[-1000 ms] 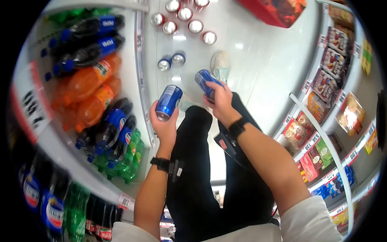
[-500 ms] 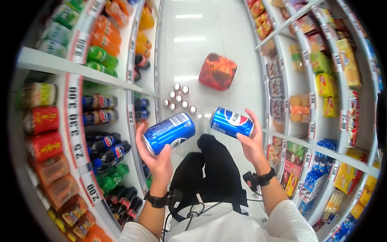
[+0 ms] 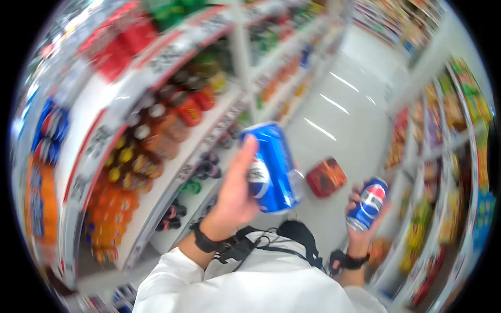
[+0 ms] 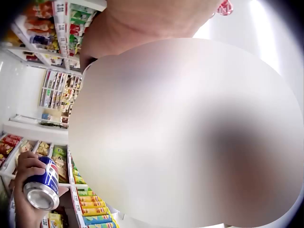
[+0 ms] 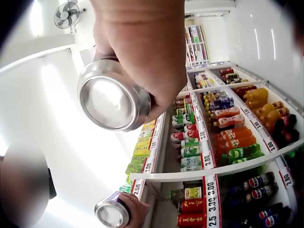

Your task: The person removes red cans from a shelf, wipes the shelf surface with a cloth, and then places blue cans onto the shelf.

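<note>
My left hand (image 3: 236,190) grips a blue Pepsi can (image 3: 275,166), raised near the drink shelf in the head view. A second blue Pepsi can (image 3: 369,204) is held in my right hand (image 3: 360,237), lower and further to the right. In the right wrist view the silver bottom of the right can (image 5: 107,102) faces the camera, with the fingers wrapped round its side. Below it, the left can (image 5: 109,214) appears with fingers about it. A large blurred patch hides most of the left wrist view, but the right can (image 4: 42,185) shows at lower left.
Shelves of bottled and canned drinks (image 3: 167,120) line the left side, with price strips on their edges. Packaged snacks (image 3: 417,229) fill the right-hand shelves (image 3: 472,130). A red patterned box (image 3: 326,177) stands on the shiny aisle floor (image 3: 334,122) ahead.
Both hands have risen from over the floor cans, each keeping its Pepsi can. The head view has lifted and swung toward the left shelves; the floor cans are out of sight.
</note>
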### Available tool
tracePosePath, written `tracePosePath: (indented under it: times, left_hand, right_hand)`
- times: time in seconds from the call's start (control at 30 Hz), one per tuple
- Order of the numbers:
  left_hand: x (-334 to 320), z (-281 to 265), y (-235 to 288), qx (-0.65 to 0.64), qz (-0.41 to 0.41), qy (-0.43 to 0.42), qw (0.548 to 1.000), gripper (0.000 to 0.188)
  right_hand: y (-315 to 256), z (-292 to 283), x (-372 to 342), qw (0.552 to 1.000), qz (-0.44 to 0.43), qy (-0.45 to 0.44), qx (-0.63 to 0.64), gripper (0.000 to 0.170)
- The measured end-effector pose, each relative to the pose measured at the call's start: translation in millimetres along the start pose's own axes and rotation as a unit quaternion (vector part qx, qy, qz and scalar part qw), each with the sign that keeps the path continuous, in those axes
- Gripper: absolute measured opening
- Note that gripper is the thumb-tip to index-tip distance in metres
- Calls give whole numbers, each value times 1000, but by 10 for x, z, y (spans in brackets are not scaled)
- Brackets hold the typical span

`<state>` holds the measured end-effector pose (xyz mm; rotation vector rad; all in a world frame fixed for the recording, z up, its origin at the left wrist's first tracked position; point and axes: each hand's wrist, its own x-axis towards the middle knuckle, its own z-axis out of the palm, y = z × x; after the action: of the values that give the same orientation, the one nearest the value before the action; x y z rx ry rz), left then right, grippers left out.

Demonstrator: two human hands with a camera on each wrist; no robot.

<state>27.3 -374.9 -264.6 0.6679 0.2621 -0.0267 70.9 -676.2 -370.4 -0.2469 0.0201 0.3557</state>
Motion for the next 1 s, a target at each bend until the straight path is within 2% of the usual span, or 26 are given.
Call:
tracePosePath:
  times: [0.03,0.07,0.13,0.17,0.23,0.3,0.37,0.4,0.43,0.5,0.57,0.6,0.63,0.7,0.73,0.8,0.83,0.9,0.97,1.0]
  left_hand:
    - [-58,40,-39,7,-2,-8,1000,68]
    - [-132,153,127,43,101,22,994,66]
    - [-294,305,219,112,182,13,977,67]
    - [-499,391,430,180,260,61,947,80]
    - [-681,536,662,257,430,43,865,76]
    - [-1021,802,732,363,506,104,775,79]
    - [-1459,1028,1107,469,487,180,715,73]
    - [-1625,1103,1277,514,479,223,676,69]
    - [-1757,1110,1430,555,468,265,634,64]
    - [-2023,1093,1762,633,445,308,553,61]
    - [-2250,984,2133,704,402,350,469,64]
    - [-2325,931,2276,737,383,377,411,69]
    - [-2402,833,2478,755,361,389,384,67]
    - [-2499,824,2824,789,247,411,384,68]
    - [-2531,764,2960,787,249,414,384,68]
    - [-2572,571,3183,794,181,475,333,73]
    - [-2593,429,3301,793,183,478,331,73]
    - [-2629,117,3520,816,229,476,235,68]
    - [-2639,-10,3666,820,237,462,241,67]
    - [-2616,-44,3714,826,189,476,236,65]
  right_hand:
    - [-112,-61,-79,1000,6,-17,-12,68]
    - [-154,-6,371,996,53,-51,-42,67]
    - [-332,-54,214,992,34,-41,-118,66]
    - [-316,51,504,984,56,-71,-154,66]
    - [-335,285,494,969,64,-88,-221,68]
    - [-474,389,658,960,85,-94,-251,74]
    - [-455,736,705,870,84,-213,-438,77]
    - [-408,1053,720,877,123,-181,-428,83]
    - [-316,1189,802,875,128,-191,-427,83]
    - [-89,1427,888,843,130,-284,-438,87]
    - [195,1951,897,826,121,-340,-433,91]
    - [345,2178,906,817,107,-370,-430,92]
    - [473,2373,937,806,93,-400,-426,93]
    - [689,2649,1029,774,93,-456,-431,95]
    - [836,2861,1038,760,64,-477,-437,93]
    - [1157,3274,968,733,8,-523,-434,87]
    - [1313,3450,959,720,-19,-549,-424,83]
    - [1582,3764,1047,625,-92,-593,-499,83]
    - [1940,4015,1086,559,-139,-645,-502,69]
    - [2071,4141,1059,527,-149,-652,-525,63]
